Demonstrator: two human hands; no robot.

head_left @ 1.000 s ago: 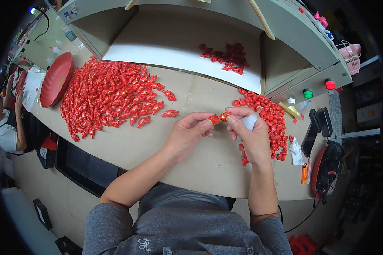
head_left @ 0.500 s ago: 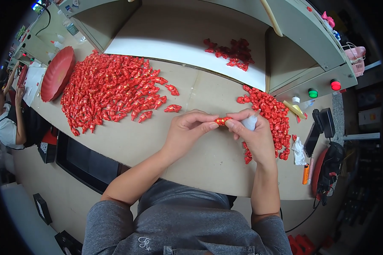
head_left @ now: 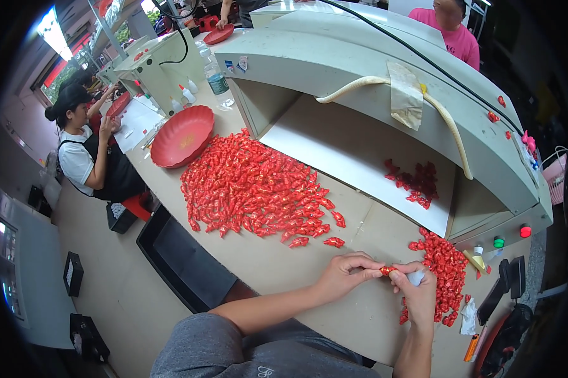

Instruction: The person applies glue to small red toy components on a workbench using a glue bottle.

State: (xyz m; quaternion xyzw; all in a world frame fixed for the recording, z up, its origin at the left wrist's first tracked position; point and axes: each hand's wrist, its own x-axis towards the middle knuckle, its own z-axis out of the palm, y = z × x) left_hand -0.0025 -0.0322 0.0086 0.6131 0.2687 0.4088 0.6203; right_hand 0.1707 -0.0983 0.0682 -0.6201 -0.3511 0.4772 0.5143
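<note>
My left hand and my right hand meet over the tan table, both pinching one small red wrapped piece between the fingertips. A small white object shows inside my right hand's grip. A big heap of red wrapped pieces lies to the left of my hands. A smaller heap lies just right of my right hand. A few more red pieces rest on the white belt inside the grey machine.
A red round tray sits at the far left end of the heap, with a plastic bottle behind it. The machine has green and red buttons. A seated person works at left; another person in pink stands behind the machine.
My view has tilted up, bringing the machine top and the people nearby into sight. My hands stay together on the red piece, turning it slightly.
</note>
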